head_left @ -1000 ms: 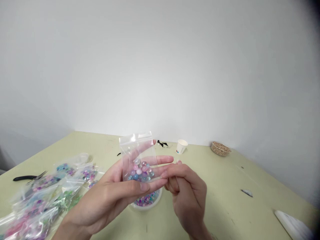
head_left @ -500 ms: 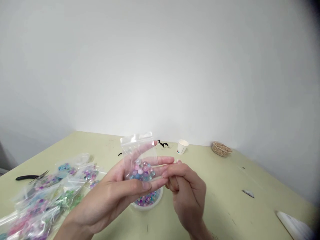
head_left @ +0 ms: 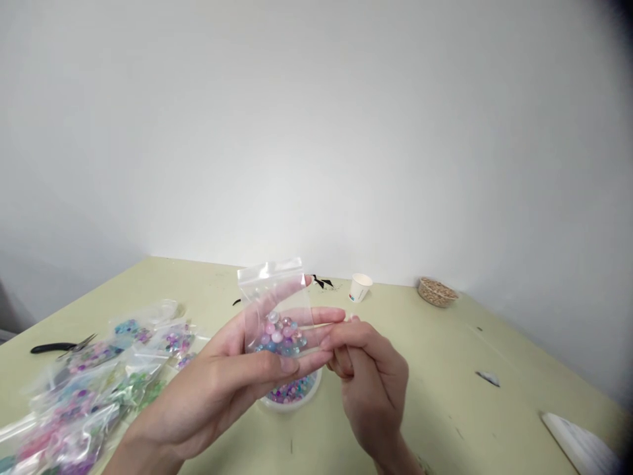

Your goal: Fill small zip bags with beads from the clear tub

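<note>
A clear zip bag (head_left: 270, 290) with pink, blue and clear round beads (head_left: 279, 333) in its lower part lies on the palm side of my left hand (head_left: 232, 369). My left thumb presses across the bag's bottom while the other fingers stretch out behind the plastic. My right hand (head_left: 370, 376) is closed, its fingers curled and pinching the tips of my left hand's lower fingers. Anything small between them is hidden. Directly below the bag, partly covered by my left hand, stands a round white tub (head_left: 312, 394) of small purple, pink and teal beads (head_left: 291, 390).
Several clear bags of coloured beads (head_left: 93, 396) pile up at the left, with black-handled pliers (head_left: 62, 346) beside them. Toward the back are black scraps (head_left: 322, 282), a white paper cup (head_left: 360, 288) and a clear bowl of brownish bits (head_left: 437, 292). A white object (head_left: 581, 445) lies near right.
The view has shifted very slightly, so the table things sit a little higher. My hands and the bag keep almost the same pose.
</note>
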Demonstrator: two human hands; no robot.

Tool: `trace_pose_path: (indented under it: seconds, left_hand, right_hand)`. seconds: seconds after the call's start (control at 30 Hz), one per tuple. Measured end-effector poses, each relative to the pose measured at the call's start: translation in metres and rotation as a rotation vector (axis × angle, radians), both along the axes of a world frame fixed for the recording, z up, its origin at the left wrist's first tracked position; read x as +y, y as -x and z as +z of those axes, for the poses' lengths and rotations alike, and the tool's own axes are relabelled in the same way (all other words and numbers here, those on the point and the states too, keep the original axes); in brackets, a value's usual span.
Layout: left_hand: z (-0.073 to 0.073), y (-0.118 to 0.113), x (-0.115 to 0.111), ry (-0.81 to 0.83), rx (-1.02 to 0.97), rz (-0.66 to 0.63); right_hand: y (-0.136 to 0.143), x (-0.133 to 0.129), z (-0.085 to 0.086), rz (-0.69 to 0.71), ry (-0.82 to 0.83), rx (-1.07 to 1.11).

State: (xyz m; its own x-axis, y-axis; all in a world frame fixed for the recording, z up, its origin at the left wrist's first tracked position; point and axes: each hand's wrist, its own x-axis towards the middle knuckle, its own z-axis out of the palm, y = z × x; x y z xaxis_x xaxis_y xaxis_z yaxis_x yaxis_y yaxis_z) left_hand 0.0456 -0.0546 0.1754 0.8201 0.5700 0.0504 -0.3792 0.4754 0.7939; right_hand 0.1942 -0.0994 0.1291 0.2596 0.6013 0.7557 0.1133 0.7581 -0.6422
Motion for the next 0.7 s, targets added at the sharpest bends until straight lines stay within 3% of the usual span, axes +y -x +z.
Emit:
trace_pose_path:
  seconds: [0.33, 0.7]
  left_hand:
    - [-0.0057, -0.0014, 0.0019, -0.104, -0.125, -0.078]
    - [-0.0012, -0.0015, 0.0015, 0.039, -0.054, -0.006]
  right_hand:
    - [-0.0031, -0.0005, -0.0029, -0.047, 0.036, -0.019]
    - [-0.0022, 0.0024, -0.0024, -0.096, 0.063, -0.056]
